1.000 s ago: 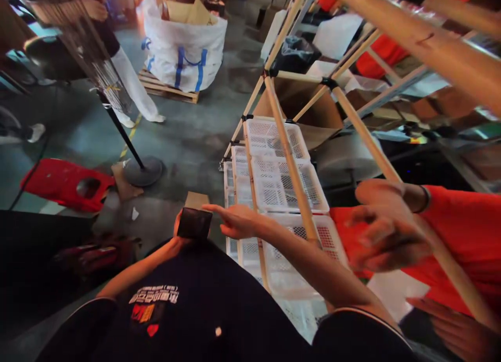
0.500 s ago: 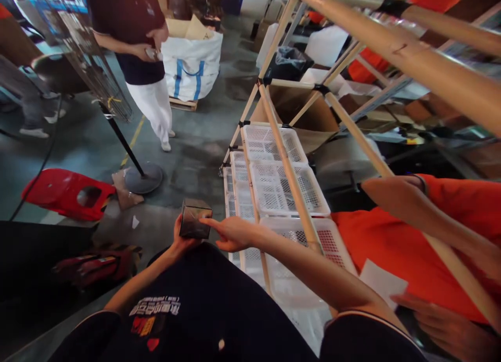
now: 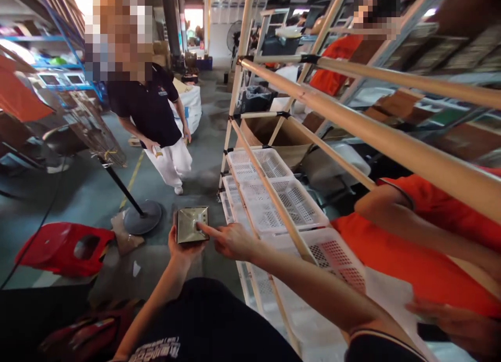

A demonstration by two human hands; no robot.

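In the middle of the head view, my left hand holds a small square box from below and from its left side. Its upturned face is shiny and gold-grey with dark edges, and small markings show near the right edge; I cannot make out what kind of thing it is. My right hand comes in from the right, with the index finger stretched out to the box face and its tip at about the centre. The other fingers of that hand are loosely bent and hold nothing.
To my right stands a pipe rack with white mesh baskets. A co-worker in orange is beyond it. Ahead stands a person in a dark shirt. A red plastic stool lies left, near a round-based stand.
My view has tilted up. The box face has turned toward me and now looks brighter. My right index finger still points onto it. The person ahead has come nearer and lowered one arm.
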